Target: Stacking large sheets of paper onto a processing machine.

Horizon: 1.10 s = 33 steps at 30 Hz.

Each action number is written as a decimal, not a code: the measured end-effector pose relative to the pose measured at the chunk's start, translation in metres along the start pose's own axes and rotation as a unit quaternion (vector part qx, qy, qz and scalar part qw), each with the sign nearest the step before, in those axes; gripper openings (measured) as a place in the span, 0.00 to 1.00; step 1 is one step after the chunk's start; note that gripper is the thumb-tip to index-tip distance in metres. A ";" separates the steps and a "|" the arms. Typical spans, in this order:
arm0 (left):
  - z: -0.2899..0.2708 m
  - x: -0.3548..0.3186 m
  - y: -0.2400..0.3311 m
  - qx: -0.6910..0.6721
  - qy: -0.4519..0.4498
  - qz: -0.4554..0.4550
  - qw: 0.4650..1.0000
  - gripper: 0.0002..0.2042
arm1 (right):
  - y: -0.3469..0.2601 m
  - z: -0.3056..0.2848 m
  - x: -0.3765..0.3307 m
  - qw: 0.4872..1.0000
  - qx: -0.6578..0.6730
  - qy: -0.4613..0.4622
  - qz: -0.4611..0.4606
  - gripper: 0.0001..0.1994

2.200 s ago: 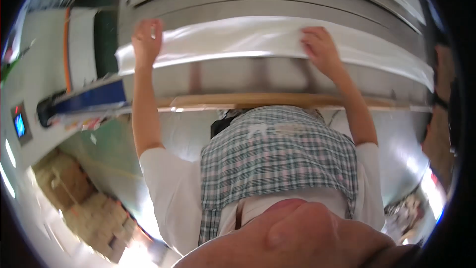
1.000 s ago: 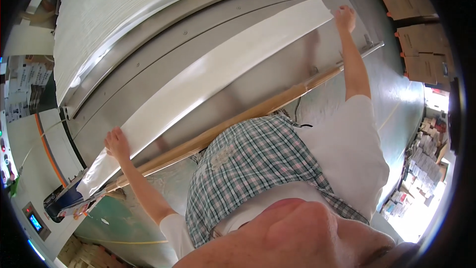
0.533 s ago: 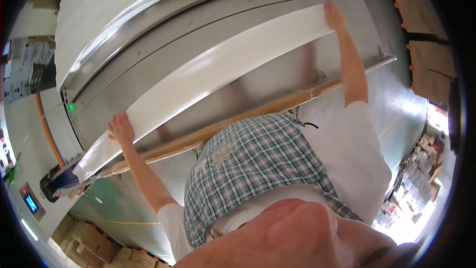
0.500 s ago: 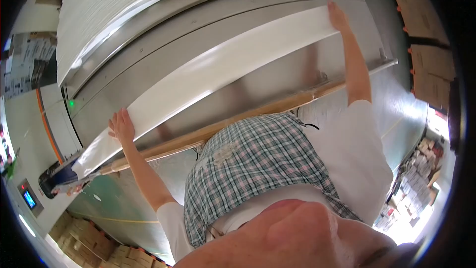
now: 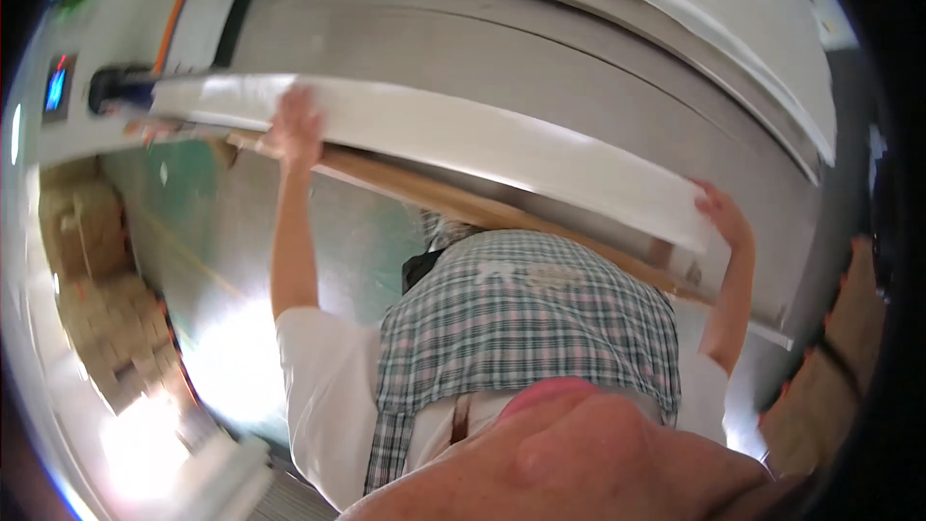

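Note:
A long, glossy white strip (image 5: 492, 130), apparently a folded sheet, lies across the grey metal bed (image 5: 463, 48) of a machine in front of me. My left hand (image 5: 299, 123) rests on it toward its left end, the fingers stretched out but smeared by motion. At the right end of the strip is my right hand (image 5: 725, 215), its fingers apart and reaching over the edge. The strip's left end lies beside a dark blue roll-like piece (image 5: 123, 90) at the machine's side.
A wooden rail (image 5: 424, 191) runs along the bed's front edge, close to my checked apron (image 5: 540, 328). Beyond the bed, a broad white sheet (image 5: 733, 10) hangs over a metal bar. Cardboard boxes (image 5: 106, 280) are stacked at left, and a small lit screen (image 5: 56, 89) is on the white housing.
The whole view has swung round to the left, so the strip now slants down to the right. My left hand is blurred; both hands remain at the strip.

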<state>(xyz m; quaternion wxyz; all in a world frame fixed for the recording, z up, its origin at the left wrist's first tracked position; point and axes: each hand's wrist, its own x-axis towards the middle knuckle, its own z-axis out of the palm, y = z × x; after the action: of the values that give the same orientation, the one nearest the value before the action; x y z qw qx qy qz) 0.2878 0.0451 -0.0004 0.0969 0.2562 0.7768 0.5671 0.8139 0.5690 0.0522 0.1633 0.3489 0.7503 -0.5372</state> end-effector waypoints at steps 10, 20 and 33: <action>0.014 -0.019 0.063 0.473 0.083 0.108 0.870 0.18 | -0.140 0.144 0.091 0.975 0.015 -0.149 -0.167 0.21; 0.017 -0.023 0.073 0.388 0.011 0.181 0.904 0.18 | -0.276 0.285 0.154 0.966 -0.009 -0.161 -0.205 0.21; -0.057 0.119 0.061 0.177 -0.165 0.259 0.935 0.13 | -0.252 0.272 0.255 0.857 -0.136 0.401 -0.294 0.08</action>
<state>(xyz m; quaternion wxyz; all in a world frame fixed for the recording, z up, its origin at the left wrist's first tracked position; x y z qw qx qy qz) 0.1787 0.0721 0.0925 0.0263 0.5513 0.7442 0.3762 0.4229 0.3625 -0.0317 -0.2714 0.2711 0.8841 -0.2670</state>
